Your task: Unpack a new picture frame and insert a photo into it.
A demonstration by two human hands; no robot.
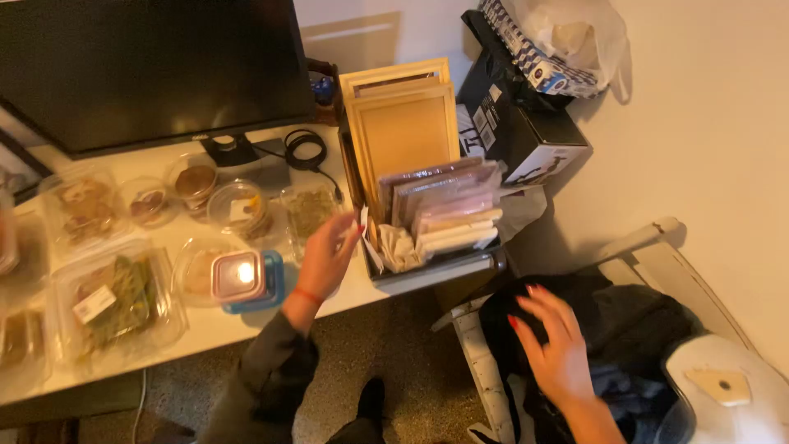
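My left hand (327, 256) hovers open over the white desk (205, 325), fingers spread, just left of a dark box (427, 267) packed with wooden frames (404, 131) and flat wrapped packets (448, 205). A red band circles that wrist. A small pink-lidded container (238, 277) on a blue lid sits just left of this hand. My right hand (555, 341) is open with red nails, held over a dark bag or cloth (600, 321) lying on a white chair (649, 255). Neither hand holds anything.
A dark monitor (156, 66) stands at the back of the desk with a coiled cable (304, 150) beside it. Several clear plastic food tubs (119, 300) cover the desk's left part. A black carton (526, 123) with a plastic bag (575, 37) sits by the wall.
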